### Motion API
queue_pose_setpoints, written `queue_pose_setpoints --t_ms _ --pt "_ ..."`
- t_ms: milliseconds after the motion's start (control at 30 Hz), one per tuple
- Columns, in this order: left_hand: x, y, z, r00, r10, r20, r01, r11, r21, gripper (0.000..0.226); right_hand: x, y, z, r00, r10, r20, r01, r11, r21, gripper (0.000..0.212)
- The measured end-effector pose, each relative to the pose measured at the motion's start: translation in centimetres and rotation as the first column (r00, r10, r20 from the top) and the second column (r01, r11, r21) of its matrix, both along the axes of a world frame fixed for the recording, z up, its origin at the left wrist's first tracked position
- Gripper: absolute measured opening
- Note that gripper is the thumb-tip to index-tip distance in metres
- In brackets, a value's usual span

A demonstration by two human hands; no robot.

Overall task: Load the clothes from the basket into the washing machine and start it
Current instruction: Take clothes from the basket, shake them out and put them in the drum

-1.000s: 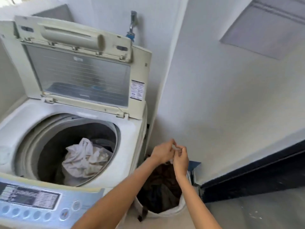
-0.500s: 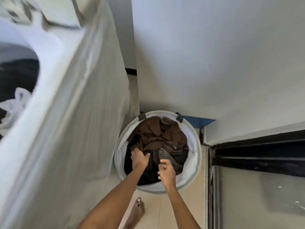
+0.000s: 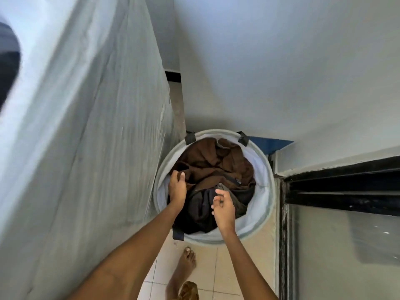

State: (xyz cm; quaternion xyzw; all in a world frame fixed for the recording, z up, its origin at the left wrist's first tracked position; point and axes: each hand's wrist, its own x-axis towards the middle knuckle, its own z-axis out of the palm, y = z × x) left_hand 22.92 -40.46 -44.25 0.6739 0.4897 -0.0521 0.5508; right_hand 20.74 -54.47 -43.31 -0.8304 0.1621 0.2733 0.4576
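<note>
A round white laundry basket [image 3: 265,169] with black strap handles stands on the floor between the washing machine [image 3: 97,131] and the wall. Inside lie a crumpled brown garment [image 3: 207,161] and darker black clothes [image 3: 198,213] beneath it. My left hand [image 3: 177,188] reaches in at the basket's left side, its fingers and thumb curled round the edge of the brown garment. Hovering just above the dark clothes near the middle, my right hand [image 3: 224,207] has loosely curled fingers and holds nothing. Only a dark sliver of the machine's drum opening [image 3: 8,61] shows at top left.
A white wall [image 3: 281,72] rises close behind the basket. A black-framed sliding door track [image 3: 337,187] runs along the right. My bare foot [image 3: 184,267] stands on the beige floor tiles in front of the basket. A blue object [image 3: 268,145] peeks out behind the rim.
The view has swung down from the open machine to the basket. Both hands dropped from chest height into the basket, and my left hand has closed on the brown garment.
</note>
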Motion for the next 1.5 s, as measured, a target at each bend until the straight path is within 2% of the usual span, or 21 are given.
queue_pose_setpoints --t_ms 100,233,333,400,467,500,567,633,700,733,833,867,900,1000,1100,1167,1233,1267,1400,1467,1500 --pt "1.0 -1.1 4.1 0.997 0.073 0.040 -0.073 0.997 0.017 0.032 1.3 0.5 3.6 0.999 0.025 0.043 -0.024 0.999 -0.025 0.023" --pt "3.1 -2.3 9.0 0.991 0.058 0.119 -0.070 0.993 0.098 0.030 1.8 0.8 7.0 0.976 0.217 -0.005 -0.215 0.963 -0.163 0.040" --pt "4.9 -2.8 12.3 0.945 0.118 0.303 -0.150 0.985 0.085 0.026 1.1 0.7 8.1 0.985 0.167 0.028 -0.166 0.985 -0.049 0.071" --pt "5.5 -3.2 13.9 0.920 0.039 0.390 -0.081 0.992 0.091 0.024 0.5 0.9 8.7 0.989 0.090 0.113 -0.096 0.994 0.043 0.093" --pt "5.4 -3.7 14.4 0.899 -0.143 0.414 0.124 0.990 0.071 0.026 0.2 1.4 9.3 0.972 0.005 0.235 -0.004 1.000 -0.004 0.103" --pt "5.1 -3.8 14.2 0.873 -0.268 0.408 0.265 0.962 0.066 0.028 0.5 1.7 9.6 0.957 -0.048 0.285 0.060 0.998 -0.035 0.102" --pt "4.1 -3.7 13.0 0.772 -0.530 0.351 0.527 0.842 0.114 0.031 1.4 2.3 9.6 0.933 -0.103 0.346 0.134 0.989 -0.068 0.089" --pt "3.1 -3.0 12.0 0.724 -0.615 0.311 0.623 0.778 0.088 0.033 2.2 2.5 8.9 0.932 -0.086 0.351 0.114 0.992 -0.058 0.065" --pt "2.3 -2.3 10.9 0.799 -0.502 0.330 0.543 0.839 -0.040 0.042 2.5 2.6 8.1 0.954 -0.050 0.296 0.055 0.998 -0.008 0.050" --pt "2.0 -1.9 10.2 0.847 -0.435 0.307 0.469 0.882 -0.046 0.043 2.4 2.7 7.9 0.964 -0.022 0.266 0.017 1.000 0.024 0.044" --pt "1.1 -0.8 9.0 0.969 -0.141 0.203 0.153 0.987 -0.045 0.017 2.5 3.6 7.8 0.978 -0.091 0.189 0.066 0.988 0.136 0.030" --pt "0.9 -0.3 8.4 0.981 -0.121 0.149 0.127 0.991 -0.037 0.033 2.6 3.8 7.9 0.974 -0.170 0.148 0.144 0.975 0.171 0.027" --pt "0.7 0.3 7.9 0.981 -0.175 0.086 0.176 0.984 -0.006 0.050 2.8 3.9 8.1 0.961 -0.256 0.107 0.229 0.950 0.215 0.024" --pt "0.7 2.0 6.5 0.901 -0.426 -0.079 0.433 0.889 0.152 0.081 3.0 2.7 8.9 0.891 -0.450 -0.060 0.430 0.795 0.428 0.025" --pt "1.6 3.0 6.0 0.866 -0.500 0.024 0.497 0.864 0.082 0.094 2.8 0.9 10.1 0.889 -0.436 -0.137 0.436 0.718 0.543 0.032" --pt "2.7 3.1 5.8 0.769 -0.635 0.074 0.629 0.773 0.088 0.087 2.8 -0.1 10.9 0.901 -0.407 -0.152 0.413 0.697 0.586 0.035" --pt "4.1 2.8 6.5 0.657 -0.748 0.090 0.738 0.663 0.125 0.067 3.1 -0.5 11.7 0.909 -0.390 -0.145 0.390 0.675 0.627 0.037" --pt "4.7 2.6 7.1 0.640 -0.762 0.104 0.753 0.648 0.115 0.055 3.3 -0.5 12.0 0.909 -0.391 -0.142 0.385 0.661 0.645 0.036" --pt "5.7 2.1 8.9 0.804 -0.578 0.141 0.584 0.811 -0.009 0.038 4.0 0.5 12.8 0.853 -0.507 -0.128 0.460 0.611 0.644 0.023" --pt "5.1 1.8 9.1 0.855 -0.507 0.113 0.504 0.862 0.055 0.037 4.4 0.8 12.9 0.847 -0.531 -0.027 0.467 0.719 0.516 0.013" --pt "4.8 1.3 9.4 0.877 -0.469 0.104 0.461 0.882 0.095 0.037 4.6 0.8 12.8 0.866 -0.498 0.054 0.433 0.798 0.419 0.017"
